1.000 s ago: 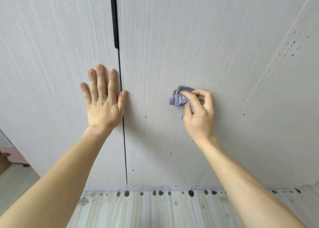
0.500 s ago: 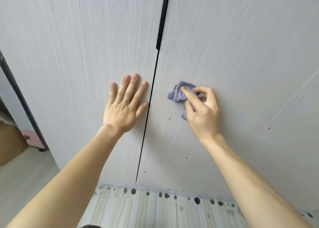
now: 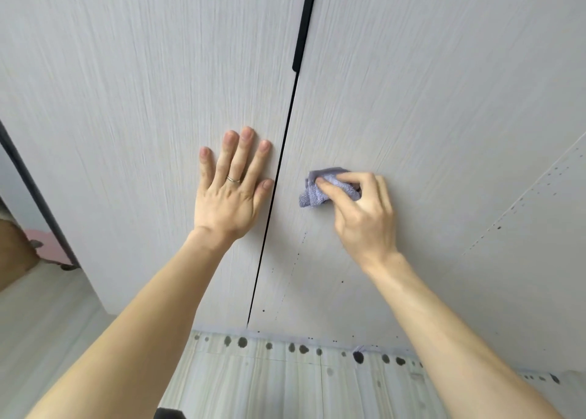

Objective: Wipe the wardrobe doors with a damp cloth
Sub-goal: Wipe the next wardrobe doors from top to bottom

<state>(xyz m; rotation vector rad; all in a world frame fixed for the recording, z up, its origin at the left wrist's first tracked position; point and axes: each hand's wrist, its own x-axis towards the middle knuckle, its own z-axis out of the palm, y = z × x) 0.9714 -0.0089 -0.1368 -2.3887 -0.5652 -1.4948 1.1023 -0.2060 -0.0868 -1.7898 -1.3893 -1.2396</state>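
Two pale grey wood-grain wardrobe doors fill the view, the left door (image 3: 133, 108) and the right door (image 3: 437, 95), split by a thin dark gap with a black handle strip (image 3: 303, 22) at the top. My left hand (image 3: 233, 190) rests flat on the left door, fingers spread, beside the gap. My right hand (image 3: 361, 209) grips a bunched lilac cloth (image 3: 315, 190) and presses it on the right door, just right of the gap. Small dark specks dot the right door below the cloth.
Light plank floor (image 3: 285, 383) with dark droplet spots runs along the wardrobe's foot. A further panel seam (image 3: 520, 196) with specks lies at the right. At the left edge stand a dark frame (image 3: 35, 193) and a pink object (image 3: 47, 241).
The view has swung left, so the door gap sits further right in frame. My right hand has carried the cloth left toward the gap and slightly down. My left hand stays flat.
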